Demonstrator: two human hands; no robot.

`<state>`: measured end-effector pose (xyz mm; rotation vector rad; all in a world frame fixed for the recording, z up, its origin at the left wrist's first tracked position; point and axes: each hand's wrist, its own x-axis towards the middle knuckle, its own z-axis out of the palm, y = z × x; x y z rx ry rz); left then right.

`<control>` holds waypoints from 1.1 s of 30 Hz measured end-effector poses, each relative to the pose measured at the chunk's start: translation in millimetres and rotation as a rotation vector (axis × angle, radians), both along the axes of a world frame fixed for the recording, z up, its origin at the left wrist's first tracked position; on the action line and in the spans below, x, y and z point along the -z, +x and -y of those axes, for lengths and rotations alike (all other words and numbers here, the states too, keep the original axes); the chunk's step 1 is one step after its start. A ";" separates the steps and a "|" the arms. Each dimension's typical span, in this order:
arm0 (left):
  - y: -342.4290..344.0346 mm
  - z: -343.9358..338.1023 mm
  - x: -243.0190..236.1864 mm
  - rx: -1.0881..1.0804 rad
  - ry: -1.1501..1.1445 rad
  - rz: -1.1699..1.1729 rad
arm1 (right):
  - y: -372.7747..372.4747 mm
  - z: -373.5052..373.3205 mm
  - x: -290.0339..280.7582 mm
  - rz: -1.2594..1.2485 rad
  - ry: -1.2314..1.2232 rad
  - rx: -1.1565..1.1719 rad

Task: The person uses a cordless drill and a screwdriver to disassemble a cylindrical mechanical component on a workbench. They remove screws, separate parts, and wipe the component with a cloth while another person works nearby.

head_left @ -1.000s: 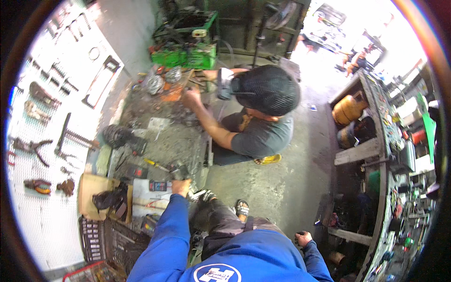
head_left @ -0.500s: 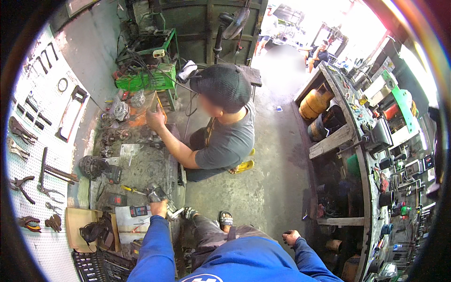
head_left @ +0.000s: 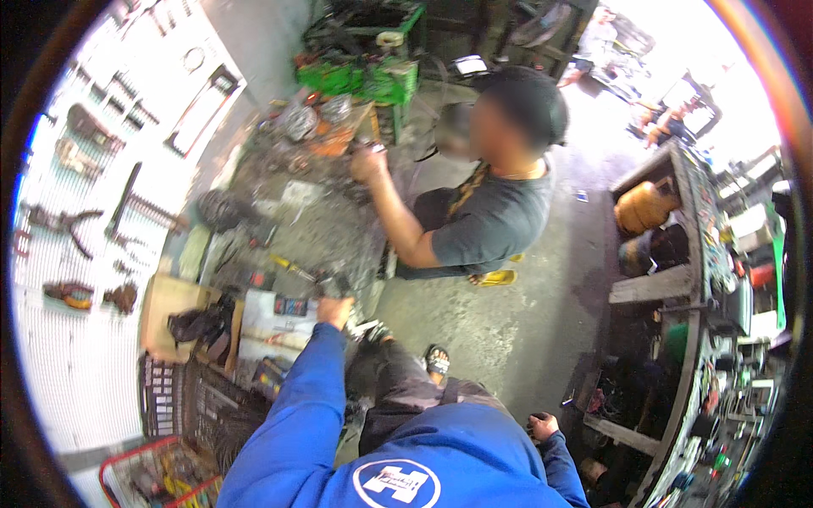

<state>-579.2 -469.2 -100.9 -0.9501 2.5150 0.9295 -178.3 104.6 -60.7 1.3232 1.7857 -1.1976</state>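
My left hand (head_left: 336, 311) reaches down to the low workbench (head_left: 330, 222), its fingers closed around a dark grey metal part (head_left: 334, 285); the motion blur hides the part's exact kind. A yellow-handled tool (head_left: 292, 268) lies just to the left of that part. Low at my side, away from the bench, hangs my right hand (head_left: 543, 426) with its fingers curled. Something dark shows at those fingers, too small to name.
A co-worker (head_left: 500, 199) in a grey shirt crouches across the bench, holding a small object. Tools hang on the white pegboard (head_left: 85, 279) at left. A cluttered wooden shelf (head_left: 648, 284) lines the right. Behind the bench stands a green crate (head_left: 326, 79).
The whole view has swung left, so everything sits further right. A red-rimmed tray of tools has come into sight at lower left. My left hand stays at the metal part.
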 end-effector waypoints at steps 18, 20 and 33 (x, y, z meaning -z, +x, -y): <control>-1.7 2.9 15.3 -0.059 0.043 0.030 | -21.1 -5.4 -9.6 -0.179 0.057 -0.198; -2.0 4.1 16.0 -0.056 0.071 0.019 | -21.9 -4.4 -11.2 -0.137 0.073 -0.212; -0.8 -0.5 7.0 -0.104 -0.004 0.011 | -32.6 1.0 -17.2 -0.084 0.063 -0.203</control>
